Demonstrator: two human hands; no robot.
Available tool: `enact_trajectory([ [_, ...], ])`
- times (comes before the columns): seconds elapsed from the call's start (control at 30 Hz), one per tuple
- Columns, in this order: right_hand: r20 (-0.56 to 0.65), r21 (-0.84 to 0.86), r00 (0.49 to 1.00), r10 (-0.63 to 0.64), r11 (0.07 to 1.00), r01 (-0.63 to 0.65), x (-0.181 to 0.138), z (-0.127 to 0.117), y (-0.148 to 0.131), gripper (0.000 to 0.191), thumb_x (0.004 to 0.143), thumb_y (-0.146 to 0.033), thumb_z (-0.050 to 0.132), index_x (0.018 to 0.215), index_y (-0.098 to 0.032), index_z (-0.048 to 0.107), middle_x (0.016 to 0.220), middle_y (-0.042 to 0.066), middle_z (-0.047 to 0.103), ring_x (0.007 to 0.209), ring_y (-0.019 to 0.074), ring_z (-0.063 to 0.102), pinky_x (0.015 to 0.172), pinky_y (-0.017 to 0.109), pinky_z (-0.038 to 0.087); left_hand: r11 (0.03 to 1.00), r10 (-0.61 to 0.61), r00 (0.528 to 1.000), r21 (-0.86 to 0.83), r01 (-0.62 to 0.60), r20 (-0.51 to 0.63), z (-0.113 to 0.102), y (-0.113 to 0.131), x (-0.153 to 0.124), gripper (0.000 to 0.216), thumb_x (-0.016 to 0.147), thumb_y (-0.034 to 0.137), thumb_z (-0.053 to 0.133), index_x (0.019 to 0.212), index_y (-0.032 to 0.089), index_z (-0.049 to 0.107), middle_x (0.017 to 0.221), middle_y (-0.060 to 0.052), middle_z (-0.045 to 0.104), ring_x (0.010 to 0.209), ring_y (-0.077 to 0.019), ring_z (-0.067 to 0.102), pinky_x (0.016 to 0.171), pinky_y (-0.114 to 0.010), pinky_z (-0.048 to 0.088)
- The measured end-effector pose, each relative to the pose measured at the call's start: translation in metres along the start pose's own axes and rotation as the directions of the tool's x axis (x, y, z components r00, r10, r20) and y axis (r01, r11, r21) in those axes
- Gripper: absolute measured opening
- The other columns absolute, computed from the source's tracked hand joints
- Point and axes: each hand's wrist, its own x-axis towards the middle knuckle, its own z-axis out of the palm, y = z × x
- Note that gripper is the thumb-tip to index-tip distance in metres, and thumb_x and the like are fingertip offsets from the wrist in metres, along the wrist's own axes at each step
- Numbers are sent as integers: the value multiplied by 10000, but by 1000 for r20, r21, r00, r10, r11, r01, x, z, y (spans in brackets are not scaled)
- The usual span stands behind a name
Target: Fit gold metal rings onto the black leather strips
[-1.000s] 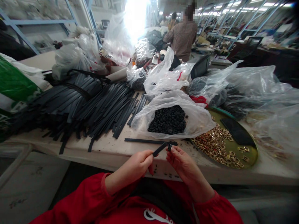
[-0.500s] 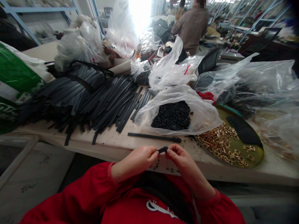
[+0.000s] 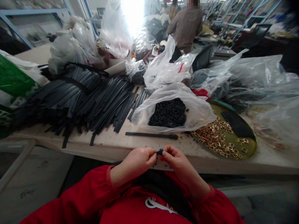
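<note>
Narrow black flexible strip (image 3: pixel 159 152) pinched tight

My left fingers (image 3: pixel 152 152) and right fingers (image 3: pixel 166 153) are clamped on it, by the near edge of the cream desk (image 3: pixel 114 141). I can't read the white lettering (image 3: pixel 153 204) on my red cloth top (image 3: pixel 126 205), nor the blurred print on the green-and-white bag (image 3: pixel 14 77) at far left.

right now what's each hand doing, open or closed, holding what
Left hand: closed, pinching a black strip.
Right hand: closed, fingertips at the same strip's other end; exact grip is hidden.
</note>
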Motion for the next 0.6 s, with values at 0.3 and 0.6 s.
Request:
enact_trajectory([
  [0.3, 54, -177, 985, -162, 970, 169, 3, -9, -7, 189, 677, -314, 661, 815, -195, 611, 723, -20, 609, 674, 121, 557, 652, 258, 431, 973, 22, 989, -232, 12, 145, -4, 9, 21, 327, 833, 333, 332, 762, 157, 598, 698, -14, 603, 655, -145, 513, 591, -214, 371],
  [0.6, -62, -86, 993, -102, 992, 97, 10, -24, -13, 267, 637, -340, 690, 821, -182, 579, 612, -52, 565, 559, 89, 512, 570, 225, 391, 952, -29, 978, -291, 90, 206, 5, -3, 38, 230, 831, 350, 348, 763, 181, 488, 576, 32, 527, 547, -122, 473, 528, -210, 339],
])
